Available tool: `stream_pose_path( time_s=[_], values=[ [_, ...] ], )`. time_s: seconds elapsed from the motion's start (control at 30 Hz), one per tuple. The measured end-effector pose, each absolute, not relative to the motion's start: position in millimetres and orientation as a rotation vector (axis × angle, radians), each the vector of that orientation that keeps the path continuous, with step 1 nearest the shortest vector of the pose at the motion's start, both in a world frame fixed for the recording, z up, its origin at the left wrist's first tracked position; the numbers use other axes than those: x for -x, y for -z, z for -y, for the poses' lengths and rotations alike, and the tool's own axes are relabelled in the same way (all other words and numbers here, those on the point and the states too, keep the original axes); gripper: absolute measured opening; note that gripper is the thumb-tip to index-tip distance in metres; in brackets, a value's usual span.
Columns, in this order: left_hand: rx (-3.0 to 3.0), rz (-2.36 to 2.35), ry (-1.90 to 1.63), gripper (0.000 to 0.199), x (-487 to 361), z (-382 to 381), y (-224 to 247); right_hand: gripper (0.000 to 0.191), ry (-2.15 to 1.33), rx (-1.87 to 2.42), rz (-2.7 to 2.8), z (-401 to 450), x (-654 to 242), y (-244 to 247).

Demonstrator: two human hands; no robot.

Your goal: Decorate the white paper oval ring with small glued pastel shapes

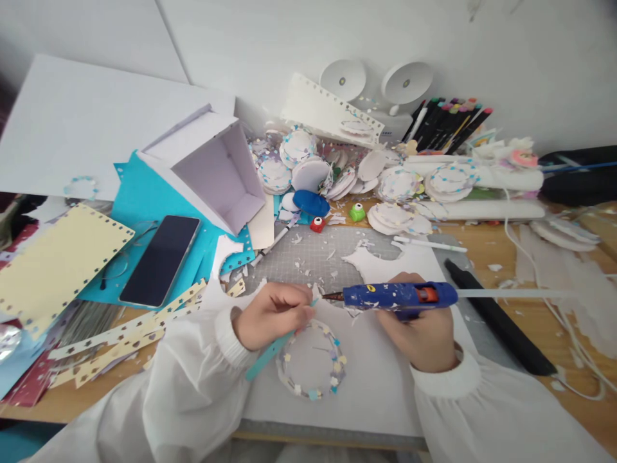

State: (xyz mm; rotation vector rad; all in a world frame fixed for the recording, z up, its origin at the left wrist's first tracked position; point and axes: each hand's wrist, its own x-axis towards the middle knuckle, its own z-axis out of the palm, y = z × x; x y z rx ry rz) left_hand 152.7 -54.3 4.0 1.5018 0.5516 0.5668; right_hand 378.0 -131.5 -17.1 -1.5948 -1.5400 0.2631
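Note:
My right hand (419, 331) is wrapped round a blue glue gun (385, 296) with a white glue stick (506, 293) out of its back end; its nozzle points left. Close to the nozzle tip, my left hand (277, 315) is closed in a pinch on turquoise tweezers (270, 355). Whatever small piece their tip may hold is too small to make out. Just below both hands, a ring (340, 360) set with small yellow, blue and white paper shapes lies on white paper (380, 386).
Behind are decorated white discs (299, 146), a red punch (317, 224), a green punch (357, 212) and an open white box (216, 173). A phone (161, 257) lies left on blue paper; a black bar (501, 321) and a cable (535, 273) lie right.

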Motion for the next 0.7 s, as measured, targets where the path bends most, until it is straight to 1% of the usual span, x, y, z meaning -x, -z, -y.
stream_pose_path(
  time_s=[0.23,0.47,0.6,0.7],
  values=[
    [-1.505,-0.560,-0.560,0.049,-153.1,54.1,-4.7,0.012,-0.286,1.632,1.509,131.8,-375.9,15.8],
    [-1.472,-0.554,-0.564,0.047,-152.3,53.9,-3.9,0.017,-0.216,1.586,1.638,132.6,-382.8,18.4],
    [-1.441,-0.553,-0.574,0.045,-152.1,53.0,-4.2,0.016,-0.084,1.675,1.493,133.4,-383.4,17.2],
    [-1.391,-0.585,-0.594,0.044,-152.9,52.6,-4.6,0.019,0.131,1.809,1.392,136.8,-396.7,16.6]
  ],
)
